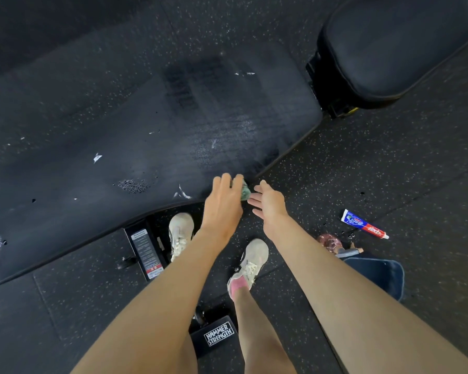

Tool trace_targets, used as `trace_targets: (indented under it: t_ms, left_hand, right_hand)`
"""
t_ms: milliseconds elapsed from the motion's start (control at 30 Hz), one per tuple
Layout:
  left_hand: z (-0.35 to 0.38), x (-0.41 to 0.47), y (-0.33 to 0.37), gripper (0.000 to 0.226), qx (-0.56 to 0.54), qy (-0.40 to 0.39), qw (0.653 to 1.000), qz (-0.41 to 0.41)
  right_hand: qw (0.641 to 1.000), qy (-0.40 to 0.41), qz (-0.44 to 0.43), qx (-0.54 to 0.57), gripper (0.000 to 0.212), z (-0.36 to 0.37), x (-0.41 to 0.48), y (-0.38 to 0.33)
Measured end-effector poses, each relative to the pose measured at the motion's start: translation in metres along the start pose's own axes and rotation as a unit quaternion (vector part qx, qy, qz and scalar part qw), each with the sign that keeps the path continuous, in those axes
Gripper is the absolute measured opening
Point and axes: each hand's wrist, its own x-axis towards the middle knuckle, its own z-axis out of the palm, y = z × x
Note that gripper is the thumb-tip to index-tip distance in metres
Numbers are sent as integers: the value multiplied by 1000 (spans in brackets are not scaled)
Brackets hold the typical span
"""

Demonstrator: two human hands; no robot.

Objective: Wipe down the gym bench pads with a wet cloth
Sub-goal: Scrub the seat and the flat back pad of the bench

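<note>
Both hands reach forward to the near edge of the long, scuffed black bench pad, arms stretched almost straight. The left hand lies palm-down, its fingers curled over a small bunched green cloth at the edge of that surface; most of the cloth is hidden beneath them. The right hand hovers just beside it, fingers straight and spread, pointing at the cloth and holding nothing; whether they touch it I cannot tell. A shorter black seat pad sits at the upper right, apart from the long one. On the black speckled rubber floor lie a white, red and blue toothpaste tube and, nearer, a dark blue fabric pouch, its contents hidden.
</note>
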Motion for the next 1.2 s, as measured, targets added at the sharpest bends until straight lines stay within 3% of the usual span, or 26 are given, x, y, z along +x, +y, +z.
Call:
trace_targets:
  t_ms: [100,167,333,500,567,700,767,833,1033,1200]
  left_hand:
    - [2,6,-14,44,39,0,993,110]
    - [-1,15,-37,37,29,9,990,135]
    - [-16,48,-81,48,37,30,993,106]
    - [-49,78,-116,40,3,74,994,-85]
    - [-56,77,-112,37,-3,78,994,-71]
    - [-42,42,-87,43,-32,3,993,118]
    - [-34,32,-86,53,7,-44,971,236]
    - [-32,41,-95,59,38,-46,954,295]
    - [-56,102,-136,53,101,-21,945,309]
    - [-84,161,-171,50,71,-21,979,189]
  right_hand:
    - [1000,4,1,3,41,4,4,1]
    - [1000,-2,9,3,41,9,4,2]
    - [1000,10,6,-17,34,28,2,4]
    - [999,39,0,-32,19,39,2,5]
    - [998,60,-1,-21,18,44,1,7]
    - [992,128,4,0,48,61,-1,3]
    - [987,160,-5,-6,58,69,1,-2]
    - [982,187,-13,-8,64,75,7,-4]
    - [961,261,-10,-90,93,105,11,-5]
    - [917,315,-51,-238,110,130,9,-18]
